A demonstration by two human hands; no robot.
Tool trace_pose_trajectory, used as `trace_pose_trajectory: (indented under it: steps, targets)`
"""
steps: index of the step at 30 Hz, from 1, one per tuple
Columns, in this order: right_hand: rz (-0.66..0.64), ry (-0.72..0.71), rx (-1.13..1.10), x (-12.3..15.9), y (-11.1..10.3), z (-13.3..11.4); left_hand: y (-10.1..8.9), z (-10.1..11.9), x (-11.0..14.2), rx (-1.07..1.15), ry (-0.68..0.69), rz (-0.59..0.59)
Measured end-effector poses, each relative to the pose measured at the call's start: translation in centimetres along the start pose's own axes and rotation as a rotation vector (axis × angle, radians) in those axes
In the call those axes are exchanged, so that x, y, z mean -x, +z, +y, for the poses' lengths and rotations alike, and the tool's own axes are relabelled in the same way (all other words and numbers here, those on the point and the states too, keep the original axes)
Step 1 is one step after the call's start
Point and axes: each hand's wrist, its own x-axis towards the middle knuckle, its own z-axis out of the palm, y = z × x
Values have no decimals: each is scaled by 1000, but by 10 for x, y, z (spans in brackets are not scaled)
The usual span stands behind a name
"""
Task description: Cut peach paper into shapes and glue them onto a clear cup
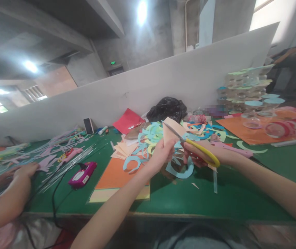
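Note:
My left hand (164,152) is closed on a piece of pale peach paper (172,128), holding it up over the table. In my right hand (198,152) is a pair of scissors with yellow handles (205,152). Their blades lie across the peach paper, pointing up and to the left. Under and behind both hands spreads a heap of cut paper scraps (154,133) in green, blue and peach. A curved light blue scrap (185,172) lies just below my hands. Part of my right fingers is hidden behind the handles.
Orange paper sheets (117,174) lie left of centre, near a magenta power strip (82,175) with a black cord. A pink glue gun (232,150) is at right, before stacked clear cups (251,121). A co-worker's arm (14,193) reaches in at left. A black plastic bag (167,109) sits behind.

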Motion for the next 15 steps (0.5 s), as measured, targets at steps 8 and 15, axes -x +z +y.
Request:
trace_pose_trajectory:
  steps: [8, 15]
  targets:
    - [68, -21, -62, -8, -1, -1, 0, 7, 3, -68, -18, -25]
    - [173, 8, -73, -16, -3, 5, -1, 8, 1, -97, -9, -49]
